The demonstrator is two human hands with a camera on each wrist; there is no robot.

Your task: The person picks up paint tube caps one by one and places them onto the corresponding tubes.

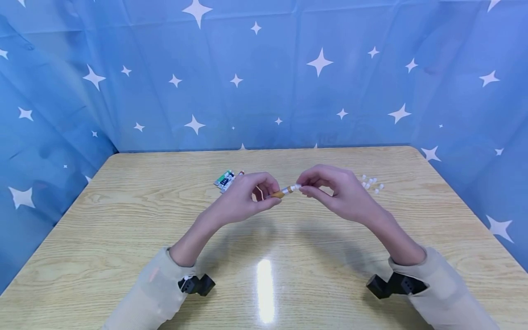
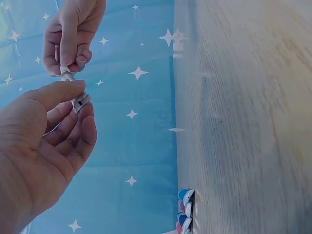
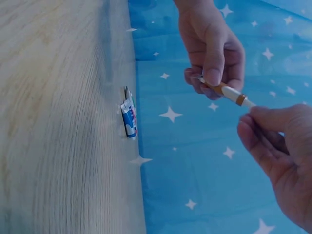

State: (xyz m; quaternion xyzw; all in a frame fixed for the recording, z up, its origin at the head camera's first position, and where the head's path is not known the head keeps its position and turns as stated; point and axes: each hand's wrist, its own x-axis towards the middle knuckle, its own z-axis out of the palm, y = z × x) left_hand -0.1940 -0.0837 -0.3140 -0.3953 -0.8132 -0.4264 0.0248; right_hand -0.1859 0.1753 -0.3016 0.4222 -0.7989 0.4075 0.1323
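Both hands meet over the middle of the table around a small paint tube (image 1: 284,191), ochre and white with an ochre band near its neck. My left hand (image 1: 243,197) pinches the body between thumb and fingers, its flat crimped end (image 2: 82,101) showing past the thumb in the left wrist view. At the neck, the thumb and fingertips of my right hand (image 1: 342,192) pinch the small white cap (image 1: 298,186), largely covered by the fingers. The tube slants up toward the right hand, and the right wrist view shows its banded neck (image 3: 241,99) between the hands.
Behind the left hand lies a small group of paint tubes (image 1: 224,179) with green, dark blue and brown parts. Several small white caps (image 1: 370,182) are scattered beyond the right hand. A blue star-patterned cloth (image 1: 264,82) hangs behind the wooden table (image 1: 123,215).
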